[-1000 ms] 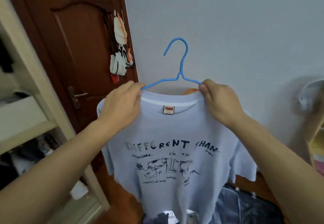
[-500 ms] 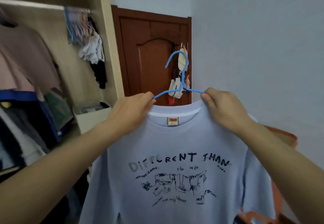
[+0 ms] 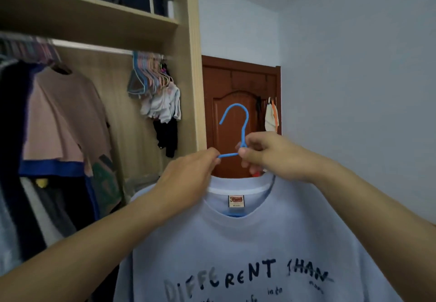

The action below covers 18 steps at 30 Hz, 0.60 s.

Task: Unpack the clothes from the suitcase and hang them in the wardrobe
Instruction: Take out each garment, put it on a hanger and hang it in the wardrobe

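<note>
1. The pale blue T-shirt (image 3: 247,242) hangs on the blue hanger (image 3: 238,134), held up in front of the person, beside the open wardrobe (image 3: 188,89).
2. The right hand (image 3: 266,157) pinches the hanger at the base of its hook. The left hand (image 3: 188,181) grips the hanger's left arm where it enters the collar.
3. The hook stands upright, its open side facing toward 9 o'clock, the wardrobe side.
4. The rail (image 3: 94,48) lies toward 10 o'clock from the hook, higher and well apart, running left to right under the shelf (image 3: 89,18).
5. Judged from this, the left hand is nearer the wardrobe, yet the right hand controls the hook; the free stretch of rail lies between the beige shirt (image 3: 66,117) and the bunch of spare hangers (image 3: 148,77).
</note>
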Motion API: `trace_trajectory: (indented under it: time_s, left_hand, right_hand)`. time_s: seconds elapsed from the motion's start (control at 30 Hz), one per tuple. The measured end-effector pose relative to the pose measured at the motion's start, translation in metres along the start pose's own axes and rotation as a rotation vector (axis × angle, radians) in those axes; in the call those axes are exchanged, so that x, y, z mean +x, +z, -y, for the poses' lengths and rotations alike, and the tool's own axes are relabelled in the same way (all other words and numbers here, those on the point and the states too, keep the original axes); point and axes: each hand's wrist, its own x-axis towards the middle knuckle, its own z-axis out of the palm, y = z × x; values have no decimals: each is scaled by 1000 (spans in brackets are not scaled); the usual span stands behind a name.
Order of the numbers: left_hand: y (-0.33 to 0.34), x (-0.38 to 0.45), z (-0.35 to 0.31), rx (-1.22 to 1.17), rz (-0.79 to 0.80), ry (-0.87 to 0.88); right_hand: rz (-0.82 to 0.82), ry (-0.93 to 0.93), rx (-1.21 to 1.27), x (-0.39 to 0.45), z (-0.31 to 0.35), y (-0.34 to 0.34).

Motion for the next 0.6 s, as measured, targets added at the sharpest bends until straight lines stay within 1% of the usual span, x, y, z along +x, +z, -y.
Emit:
trace_trajectory:
  time_s: [0.1,0.23,0.33,0.4,0.47,0.53,0.6]
  left_hand:
    - [1,-4,69,-48,-2,15]
    - [2,-8,154,-171,53,89]
    - [-3,4,212,-331,53,87]
    - [-12,17,254,-360,-3,56]
    - [-32,27,299,-304,-61,-1]
    - [-56,29,348,-144,-84,-67]
    - [-79,22,395,79,-123,-102]
  right_hand:
    - [46,134,150,53,30,41]
    - [211,315,375,111,49,82]
    - [281,362,544,141,68,95]
    - [241,346,604,160,83,92]
    - [139,301,618,182,101,86]
    - [18,241,612,210,118,83]
    - [-75,209,578,243,133,88]
